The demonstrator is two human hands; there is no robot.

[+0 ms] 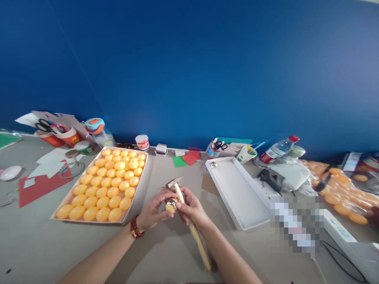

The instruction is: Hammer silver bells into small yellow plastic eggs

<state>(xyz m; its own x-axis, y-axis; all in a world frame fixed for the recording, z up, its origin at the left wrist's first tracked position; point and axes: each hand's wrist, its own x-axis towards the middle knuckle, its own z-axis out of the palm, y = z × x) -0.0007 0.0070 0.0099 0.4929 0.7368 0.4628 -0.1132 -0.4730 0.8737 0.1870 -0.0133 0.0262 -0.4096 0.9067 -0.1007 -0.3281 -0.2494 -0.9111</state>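
My left hand [156, 208] is closed around a small ball [171, 206] that shows orange with shiny silver pieces on it. In my right hand [194, 208] is a hammer [197, 240], gripped by its pale wooden handle near the metal head. The head points up and left, just above the ball, and the handle slants down toward me. My right fingertips reach the ball's edge; whether they press on it I cannot tell. Left of my hands is a shallow box [145, 173] filled with rows of orange balls [102, 191]. To the right, a white tray [239, 197] holds one silvery ball [212, 165].
Along the blue wall [189, 79] stand cups of pens and scissors [217, 149], a small tub [142, 142] and a plastic bottle [278, 152]. Coloured paper [192, 157] lies behind my hands. At right are a bag of orange balls [343, 193] and a power strip [339, 227].
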